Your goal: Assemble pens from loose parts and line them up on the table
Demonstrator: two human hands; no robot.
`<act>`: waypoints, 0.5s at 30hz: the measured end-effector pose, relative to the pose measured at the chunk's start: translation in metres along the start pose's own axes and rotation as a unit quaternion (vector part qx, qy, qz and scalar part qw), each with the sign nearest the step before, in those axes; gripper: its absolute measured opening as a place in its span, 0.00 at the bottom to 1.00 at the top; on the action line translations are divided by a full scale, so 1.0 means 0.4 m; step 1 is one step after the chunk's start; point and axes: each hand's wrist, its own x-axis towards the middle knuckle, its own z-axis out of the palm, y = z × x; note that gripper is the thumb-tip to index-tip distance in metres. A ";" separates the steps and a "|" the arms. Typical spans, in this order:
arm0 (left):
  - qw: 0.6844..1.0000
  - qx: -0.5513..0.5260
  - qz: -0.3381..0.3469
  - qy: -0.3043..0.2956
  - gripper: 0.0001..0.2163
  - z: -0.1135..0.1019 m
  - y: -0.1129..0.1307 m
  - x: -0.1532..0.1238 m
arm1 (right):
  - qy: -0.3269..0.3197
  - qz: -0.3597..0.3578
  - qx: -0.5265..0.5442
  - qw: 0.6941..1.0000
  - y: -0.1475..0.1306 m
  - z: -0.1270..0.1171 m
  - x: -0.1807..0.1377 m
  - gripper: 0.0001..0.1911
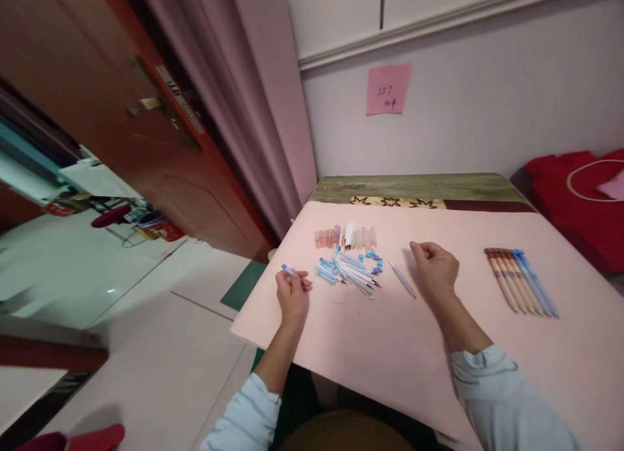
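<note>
My left hand (291, 294), at the table's left side, is closed on a short blue pen barrel (287, 269) that sticks out past the fingers. Closed in a pinch, my right hand (437, 266) hovers over the table; whatever it may hold is hidden. Just left of it lies a pale lilac-blue pen barrel (402, 280). Between the hands is a loose pile of blue and white pen parts (358, 272), some with dark tips. Small bright-blue pieces (377, 264) lie scattered beside the pile.
Behind the pile runs a row of glittery pink tubes (328, 237), white sticks (349, 234) and pale pink pieces (365, 237). Brown-topped and blue pens (521, 282) lie side by side on the right of the pink table (370, 340). A red bag (570, 210) stands beyond.
</note>
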 end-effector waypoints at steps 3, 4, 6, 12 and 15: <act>1.000 -0.014 -0.021 -0.016 0.12 -0.012 -0.006 0.010 | -0.016 -0.006 -0.005 1.000 -0.010 0.015 -0.009 0.20; 0.999 -0.020 -0.026 -0.015 0.11 -0.015 -0.006 0.012 | -0.020 -0.011 -0.010 1.000 -0.014 0.020 -0.012 0.20; 0.999 -0.031 -0.035 -0.018 0.11 -0.018 -0.006 0.016 | -0.023 -0.022 -0.022 0.999 -0.020 0.026 -0.018 0.20; 0.998 -0.019 -0.045 -0.028 0.10 -0.008 0.006 0.020 | -0.049 -0.032 -0.076 0.995 -0.034 0.016 -0.016 0.19; 0.998 0.005 -0.046 -0.046 0.09 -0.002 0.015 0.020 | -0.122 -0.036 -0.157 0.979 -0.040 -0.012 -0.013 0.19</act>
